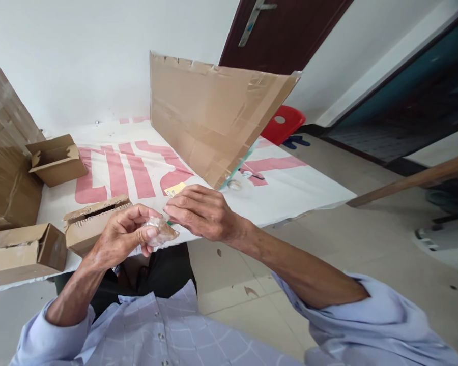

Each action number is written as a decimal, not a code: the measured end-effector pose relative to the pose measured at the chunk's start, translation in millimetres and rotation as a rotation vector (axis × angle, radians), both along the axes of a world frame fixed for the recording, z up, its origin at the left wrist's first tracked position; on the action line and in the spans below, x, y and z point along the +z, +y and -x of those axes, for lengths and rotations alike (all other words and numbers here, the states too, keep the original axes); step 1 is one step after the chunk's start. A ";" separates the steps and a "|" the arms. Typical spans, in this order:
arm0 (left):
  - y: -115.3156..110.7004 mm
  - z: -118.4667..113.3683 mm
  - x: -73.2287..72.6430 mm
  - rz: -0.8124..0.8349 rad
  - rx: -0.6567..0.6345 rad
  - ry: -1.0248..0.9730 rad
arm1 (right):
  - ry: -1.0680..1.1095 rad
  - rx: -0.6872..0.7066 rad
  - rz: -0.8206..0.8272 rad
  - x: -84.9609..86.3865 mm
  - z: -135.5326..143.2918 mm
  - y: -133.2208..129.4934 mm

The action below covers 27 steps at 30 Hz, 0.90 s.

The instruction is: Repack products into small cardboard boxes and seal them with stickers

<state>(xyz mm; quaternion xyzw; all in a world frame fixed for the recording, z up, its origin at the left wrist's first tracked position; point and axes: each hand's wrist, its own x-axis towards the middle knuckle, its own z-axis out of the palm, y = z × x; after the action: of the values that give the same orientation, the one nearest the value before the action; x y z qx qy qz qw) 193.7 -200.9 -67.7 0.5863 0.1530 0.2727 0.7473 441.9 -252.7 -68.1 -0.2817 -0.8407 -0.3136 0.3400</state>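
Observation:
My left hand [127, 234] is closed around a small bundle in clear plastic wrap [161, 231], brownish inside, just above the table's front edge. Right beside it, my right hand [204, 211] is closed in a pinch, its fingertips close to the bundle. What those fingertips grip is too small to make out, though a bit of green shows below them. Just past my right fingers a yellow printed label [174, 189] is visible; I cannot tell whether it touches them.
Open cardboard boxes [57, 173] stand on the left of the covered table [316, 188], next to a large carton [11, 168]. A cardboard sheet [217, 112] stands upright at the back. Small items, including a tape roll [234, 185], lie by its corner. Behind is a red chair [284, 124].

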 end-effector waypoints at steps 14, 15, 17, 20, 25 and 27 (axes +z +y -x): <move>-5.3 -0.7 7.4 -0.102 0.094 -0.081 | 0.163 0.039 -0.058 -15.3 3.6 18.2; -3.6 -0.2 8.1 -0.118 0.138 -0.075 | 0.188 0.030 -0.058 -20.1 8.3 19.7; 2.1 -0.4 8.5 -0.135 0.212 -0.053 | 0.244 -0.013 -0.049 -29.5 18.8 22.8; 14.2 -3.1 7.4 -0.136 0.298 -0.032 | 0.332 -0.091 0.063 -41.6 33.5 28.3; 32.9 -7.7 6.6 -0.255 0.405 0.083 | 0.496 -0.067 0.322 -51.3 47.0 35.3; 38.0 -9.2 6.4 -0.299 0.418 0.109 | 0.570 -0.055 0.422 -51.6 49.8 35.6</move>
<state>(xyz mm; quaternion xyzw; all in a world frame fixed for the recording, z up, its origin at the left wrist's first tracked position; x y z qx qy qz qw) 202.8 -162.9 -61.2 0.6596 0.2688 0.4091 0.5704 392.1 -217.1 -119.7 -0.4443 -0.7504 -0.0508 0.4867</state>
